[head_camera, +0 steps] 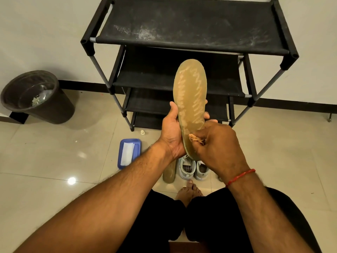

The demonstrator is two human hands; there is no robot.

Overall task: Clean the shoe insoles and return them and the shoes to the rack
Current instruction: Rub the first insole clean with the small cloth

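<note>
Both forearms bare, reaching forward from the lower frame and converging at centre. Left hand (173, 132): palm turned inward, thumb along the left edge of the insole (189, 92), fingertips showing past its right edge, gripping it. Right hand (218, 148): back to camera, fingers curled, pinching a crumpled wad (197, 140) against the insole's lower part. Red thread (240, 177) round the right wrist.

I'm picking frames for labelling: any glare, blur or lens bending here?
Head view: lamp glare spots on the floor tiles; the wide lens splays the shoe rack; the insole in the left hand is sharp, its mesh readable; the cloth scrap in the right hand looks slightly soft.
</note>
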